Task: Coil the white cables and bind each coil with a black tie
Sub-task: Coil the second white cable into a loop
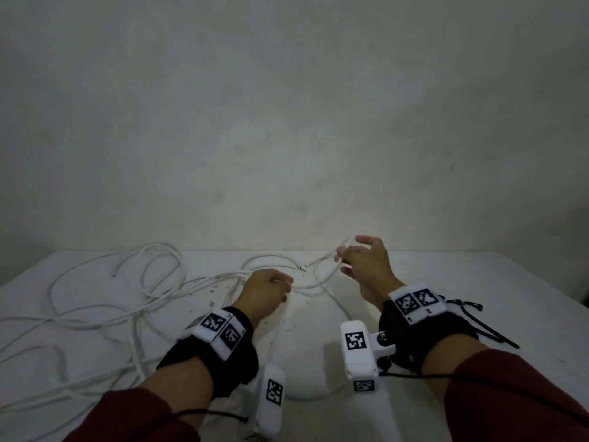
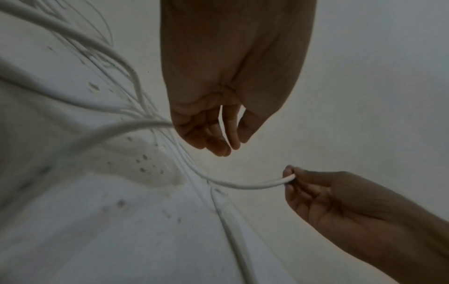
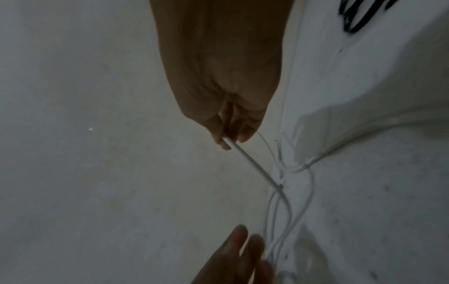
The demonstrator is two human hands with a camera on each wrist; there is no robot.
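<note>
White cables (image 1: 137, 301) thin, loosely tangled across table (image 1: 462, 282) toward 9 o'clock, right hand (image 1: 366, 266) pinching one strand, left hand (image 1: 267, 291) fingers curled, grasp unclear, black ties (image 1: 487, 327) at 3 o'clock.

From my remote seat I see a dim room. A plain, mottled grey-white plaster wall (image 1: 293, 122) fills the upper part of the head view, brightest low down near its middle and darkening toward the upper corners. Below it runs a flat white table top (image 1: 478, 282), its far edge meeting the wall. The surface carries small dark specks (image 1: 212, 303) near the middle. At the far right corner, a dark gap (image 1: 581, 295) shows past the table's edge. The light is weak and cool.
</note>
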